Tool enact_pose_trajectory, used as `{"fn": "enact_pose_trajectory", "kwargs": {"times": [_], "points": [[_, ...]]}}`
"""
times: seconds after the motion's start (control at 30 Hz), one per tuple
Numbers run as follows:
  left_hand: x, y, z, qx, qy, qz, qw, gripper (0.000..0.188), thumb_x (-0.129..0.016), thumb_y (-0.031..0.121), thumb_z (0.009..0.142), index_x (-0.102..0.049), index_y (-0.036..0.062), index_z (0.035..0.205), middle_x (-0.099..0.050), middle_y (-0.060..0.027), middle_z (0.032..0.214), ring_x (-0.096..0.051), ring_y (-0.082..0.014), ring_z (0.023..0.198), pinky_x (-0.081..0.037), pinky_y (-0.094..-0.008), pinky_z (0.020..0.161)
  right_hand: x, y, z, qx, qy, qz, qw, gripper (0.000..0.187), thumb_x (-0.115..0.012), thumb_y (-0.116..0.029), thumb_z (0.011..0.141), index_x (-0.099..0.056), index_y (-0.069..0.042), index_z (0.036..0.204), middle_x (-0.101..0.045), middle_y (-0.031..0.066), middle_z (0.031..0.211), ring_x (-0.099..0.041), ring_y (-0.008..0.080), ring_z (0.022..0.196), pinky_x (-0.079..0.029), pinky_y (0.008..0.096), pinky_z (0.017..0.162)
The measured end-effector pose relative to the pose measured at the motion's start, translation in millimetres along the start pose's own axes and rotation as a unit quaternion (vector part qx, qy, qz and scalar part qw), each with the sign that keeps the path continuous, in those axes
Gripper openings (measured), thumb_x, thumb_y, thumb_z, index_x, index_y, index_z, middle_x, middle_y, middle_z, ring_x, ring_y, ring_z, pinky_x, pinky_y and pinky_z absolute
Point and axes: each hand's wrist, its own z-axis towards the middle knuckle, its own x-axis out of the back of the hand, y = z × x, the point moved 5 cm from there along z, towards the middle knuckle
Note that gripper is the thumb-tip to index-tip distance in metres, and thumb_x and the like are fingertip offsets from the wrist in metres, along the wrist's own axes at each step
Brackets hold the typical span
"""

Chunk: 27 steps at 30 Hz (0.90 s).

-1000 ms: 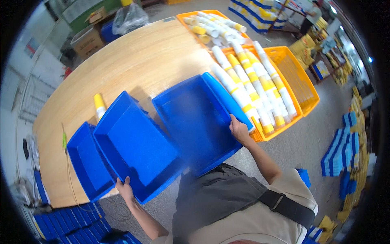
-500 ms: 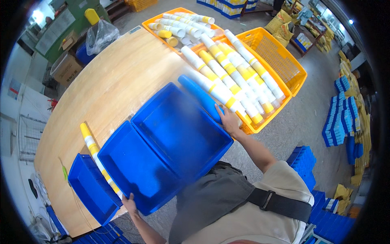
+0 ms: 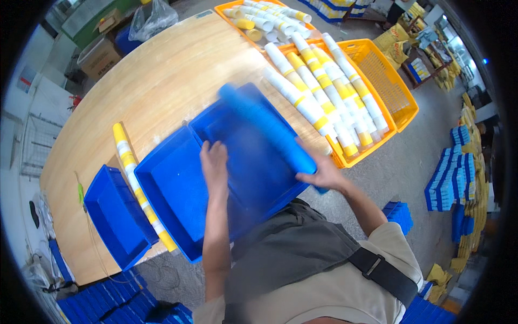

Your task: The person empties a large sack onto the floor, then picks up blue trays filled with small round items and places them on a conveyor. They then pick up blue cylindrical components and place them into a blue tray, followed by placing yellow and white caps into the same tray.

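Observation:
My right hand (image 3: 325,171) grips the near end of a long, rounded blue piece (image 3: 270,132). Motion blurs the piece, so its exact kind is unclear. It slants over the right part of two adjoining blue bins (image 3: 167,216) at the table's near edge. My left hand (image 3: 215,157) is over the middle of these bins with its fingers apart and nothing in them. Left of the bins lies a long yellow-and-white stack of cup-like pieces (image 3: 135,182). Beyond that stack is a smaller blue bin (image 3: 116,208).
An orange crate (image 3: 381,141) to the right holds several yellow-and-white stacks (image 3: 329,100). Another orange crate (image 3: 222,9) stands behind it with more. The curved wooden table (image 3: 162,86) extends to the far left. Blue bins (image 3: 105,299) lie below its near left edge.
My left hand has left the bin's near left rim and moved up over the middle. My right hand has lifted the blue piece from the bin's right edge and swung it across the bin.

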Motion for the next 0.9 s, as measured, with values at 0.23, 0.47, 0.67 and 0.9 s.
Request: {"fn": "enact_pose_trajectory", "kwargs": {"times": [0.23,0.47,0.67,0.9], "points": [[-29,3,4,0.397,-0.157,-0.496,0.756,0.077,-0.065,0.047,0.089,-0.035,-0.0095,0.133,-0.058,-0.0240,0.117,-0.066,-0.0288,0.088,-0.059,-0.0384,0.072,-28,-70,28,0.099,-0.165,0.531,0.825,0.058,-0.045,-0.038,0.103,-0.033,-0.003,0.147,-0.054,0.0174,0.131,-0.060,0.0235,0.109,-0.051,0.0367,0.093],[-55,6,-26,0.383,-0.167,-0.416,0.808,0.073,-0.056,0.044,0.095,-0.031,-0.0103,0.135,-0.058,-0.0260,0.112,-0.067,-0.0321,0.086,-0.061,-0.0364,0.068,-108,-18,158,-0.184,-0.151,0.656,0.716,0.080,-0.044,-0.060,0.097,-0.030,0.003,0.144,-0.041,0.0181,0.144,-0.043,0.0307,0.128,-0.033,0.0441,0.111],[-79,6,-16,0.359,-0.089,-0.396,0.840,0.072,-0.056,0.046,0.095,-0.036,-0.0123,0.132,-0.057,-0.0261,0.110,-0.066,-0.0314,0.088,-0.061,-0.0363,0.071,-94,11,196,-0.268,-0.194,0.772,0.542,0.087,-0.047,-0.067,0.092,-0.034,0.004,0.140,-0.052,0.0189,0.134,-0.051,0.0322,0.120,-0.037,0.0456,0.107],[-83,-6,-10,0.369,-0.024,-0.406,0.836,0.075,-0.057,0.049,0.095,-0.036,-0.0137,0.130,-0.053,-0.0248,0.110,-0.061,-0.0296,0.094,-0.059,-0.0365,0.076,-105,8,204,-0.204,-0.296,0.687,0.632,0.070,-0.049,-0.062,0.093,-0.049,-0.001,0.127,-0.059,0.0185,0.117,-0.057,0.0313,0.104,-0.046,0.0446,0.092]]}}
